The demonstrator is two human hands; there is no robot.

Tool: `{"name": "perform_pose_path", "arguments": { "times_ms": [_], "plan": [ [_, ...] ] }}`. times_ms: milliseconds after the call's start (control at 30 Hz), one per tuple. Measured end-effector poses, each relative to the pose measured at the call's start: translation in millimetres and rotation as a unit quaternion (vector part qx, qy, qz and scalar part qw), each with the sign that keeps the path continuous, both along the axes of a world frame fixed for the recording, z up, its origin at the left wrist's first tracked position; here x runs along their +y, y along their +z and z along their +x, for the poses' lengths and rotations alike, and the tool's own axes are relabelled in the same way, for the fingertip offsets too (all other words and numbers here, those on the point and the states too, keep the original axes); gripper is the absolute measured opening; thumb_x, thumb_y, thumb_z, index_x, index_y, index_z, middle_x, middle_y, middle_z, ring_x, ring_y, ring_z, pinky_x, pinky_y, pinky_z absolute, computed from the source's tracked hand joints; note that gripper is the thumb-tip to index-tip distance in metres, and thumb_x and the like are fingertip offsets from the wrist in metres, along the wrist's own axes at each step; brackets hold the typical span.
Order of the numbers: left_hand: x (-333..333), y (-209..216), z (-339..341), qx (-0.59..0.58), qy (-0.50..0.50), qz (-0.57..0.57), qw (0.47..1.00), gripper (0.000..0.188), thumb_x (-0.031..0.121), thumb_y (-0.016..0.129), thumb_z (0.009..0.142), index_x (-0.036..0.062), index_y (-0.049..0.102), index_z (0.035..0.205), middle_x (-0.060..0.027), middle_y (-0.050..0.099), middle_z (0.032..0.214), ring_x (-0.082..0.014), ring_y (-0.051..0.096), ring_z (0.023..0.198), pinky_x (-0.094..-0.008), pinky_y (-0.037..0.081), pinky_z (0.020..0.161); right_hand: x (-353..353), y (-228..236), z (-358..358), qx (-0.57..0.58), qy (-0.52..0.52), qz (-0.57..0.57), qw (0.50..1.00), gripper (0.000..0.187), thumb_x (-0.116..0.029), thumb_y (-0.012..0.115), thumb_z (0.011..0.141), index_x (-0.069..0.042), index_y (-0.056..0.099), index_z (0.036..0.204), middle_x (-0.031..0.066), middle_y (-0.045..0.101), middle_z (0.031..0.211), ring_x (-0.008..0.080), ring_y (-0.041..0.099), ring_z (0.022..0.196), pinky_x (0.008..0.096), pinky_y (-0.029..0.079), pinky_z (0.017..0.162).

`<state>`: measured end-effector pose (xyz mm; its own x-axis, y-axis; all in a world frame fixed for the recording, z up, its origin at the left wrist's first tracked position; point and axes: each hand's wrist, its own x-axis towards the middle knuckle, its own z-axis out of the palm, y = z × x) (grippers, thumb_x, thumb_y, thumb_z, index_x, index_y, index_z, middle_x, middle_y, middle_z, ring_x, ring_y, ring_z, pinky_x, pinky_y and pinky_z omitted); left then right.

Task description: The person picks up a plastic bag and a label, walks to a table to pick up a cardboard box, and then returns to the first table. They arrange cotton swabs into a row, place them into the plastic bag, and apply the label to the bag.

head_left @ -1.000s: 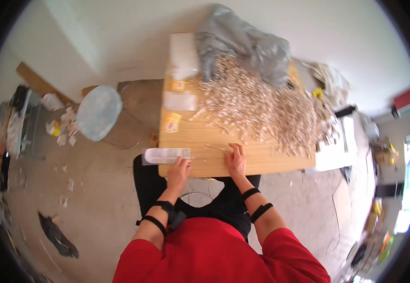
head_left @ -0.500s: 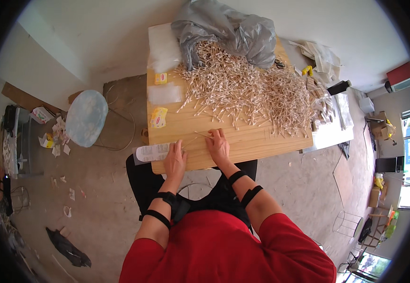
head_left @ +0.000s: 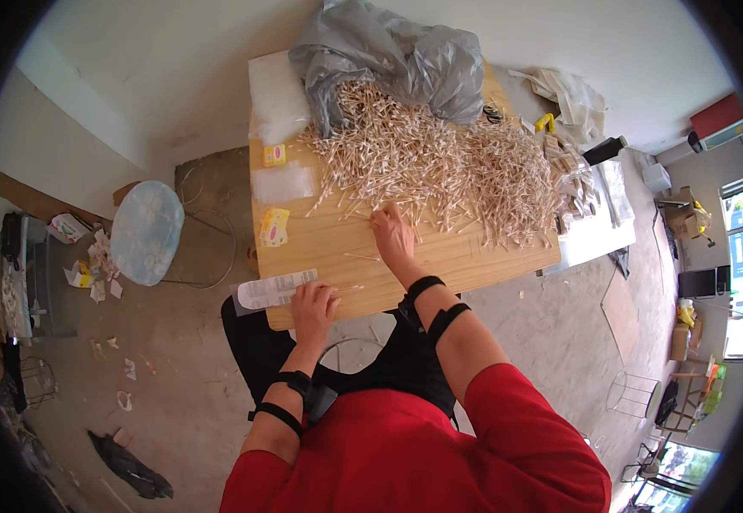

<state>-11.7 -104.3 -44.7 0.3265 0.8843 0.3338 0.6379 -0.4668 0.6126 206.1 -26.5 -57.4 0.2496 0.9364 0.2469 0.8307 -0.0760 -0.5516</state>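
Observation:
A heap of cotton swabs (head_left: 440, 154) with pale sticks spreads over the wooden table (head_left: 448, 274). At its near edge is my right hand (head_left: 395, 237), fingers bent together among the loose swabs; whatever they pinch is too small to make out. My left hand (head_left: 313, 309) rests at the table's front edge with curled fingers. A few cotton swabs (head_left: 353, 288) stick out from it to the right. Beside that hand lies a clear bag with a white printed card (head_left: 273, 291). Between my hands, one single swab (head_left: 361, 256) lies on the wood.
A grey plastic bag (head_left: 389, 51) covers the heap's far side. Yellow printed cards (head_left: 274, 227) and clear plastic sleeves (head_left: 283, 185) line the table's left side. To the right stands a white surface (head_left: 594, 235) with plastic packs; a light-blue stool (head_left: 147, 232) is at left.
My right hand has moved away from my left hand, forward to the near edge of the swab heap. The left hand stays by the printed card, and the whole view has shifted slightly.

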Motion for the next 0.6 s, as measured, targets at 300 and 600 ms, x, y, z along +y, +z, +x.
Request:
{"name": "perform_pose_path", "arguments": {
  "times_ms": [300, 600],
  "plan": [
    [-1.0, -4.0, 2.3, -0.014, -0.008, -0.041, 0.999, 0.012, 0.006, 0.07, 0.071, 0.0067, 0.062, 0.08, -0.0084, 0.054, 0.087, -0.031, 0.052, 0.088, -0.0416, 0.042, 0.077, -45.8, 0.6, -18.4, 0.037, 0.048, 0.0, 0.998, 0.008, -0.016, 0.063, 0.083, -0.011, 0.064, 0.09, 0.0076, 0.057, 0.096, 0.0298, 0.062, 0.079, 0.0411, 0.051, 0.063],
    [3.8, -6.7, -6.3, -0.048, -0.037, -0.094, 0.994, 0.015, 0.008, 0.072, 0.071, 0.0061, 0.064, 0.084, -0.0092, 0.055, 0.089, -0.0308, 0.051, 0.089, -0.0403, 0.042, 0.079, -74.2, -3.4, -6.8, 0.105, 0.035, 0.012, 0.994, 0.008, -0.015, 0.064, 0.081, -0.009, 0.066, 0.086, 0.0078, 0.061, 0.093, 0.0306, 0.063, 0.076, 0.0398, 0.051, 0.063]
  ]
}}
